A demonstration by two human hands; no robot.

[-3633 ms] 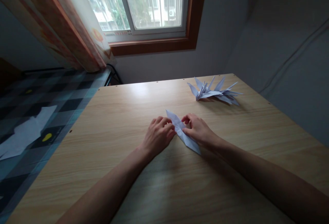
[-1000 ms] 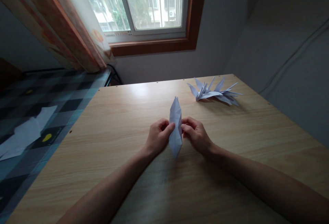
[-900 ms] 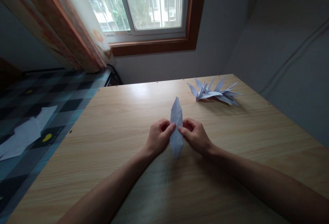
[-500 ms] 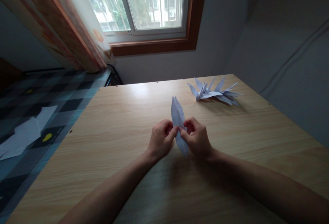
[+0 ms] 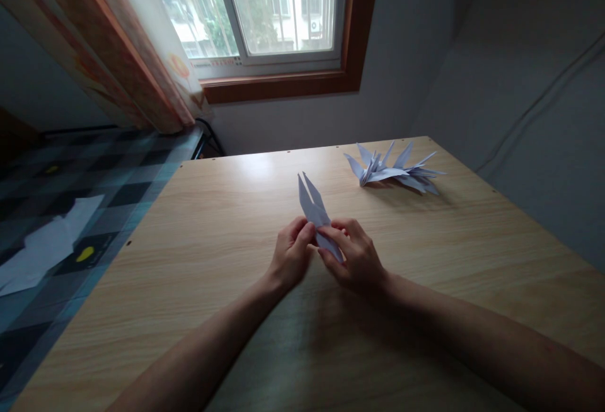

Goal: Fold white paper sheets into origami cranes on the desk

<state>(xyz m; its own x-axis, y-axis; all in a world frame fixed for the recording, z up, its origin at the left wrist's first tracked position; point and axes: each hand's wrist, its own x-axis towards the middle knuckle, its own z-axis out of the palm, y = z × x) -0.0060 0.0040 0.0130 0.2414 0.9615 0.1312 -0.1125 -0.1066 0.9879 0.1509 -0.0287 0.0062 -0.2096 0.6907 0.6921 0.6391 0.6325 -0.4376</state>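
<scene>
A narrow folded piece of white paper (image 5: pixel 312 207) is held just above the wooden table (image 5: pixel 212 223), near its middle. Two thin points at its far end stand slightly apart. My left hand (image 5: pixel 289 257) pinches its near part from the left, fingers curled. My right hand (image 5: pixel 354 257) grips the same part from the right, thumb and fingers closed over the fold. The paper's near end is hidden under my right hand.
A pile of finished folded paper figures (image 5: pixel 394 169) lies at the table's far right. Left of the table is a bed with a checked cover (image 5: pixel 70 198) and white paper sheets (image 5: pixel 42 245). A curtain (image 5: pixel 123 53) and window stand behind.
The paper went from lying flat to being held upright, then tilted left. Its far tip has now parted into two points, and both hands have closed in on its near part.
</scene>
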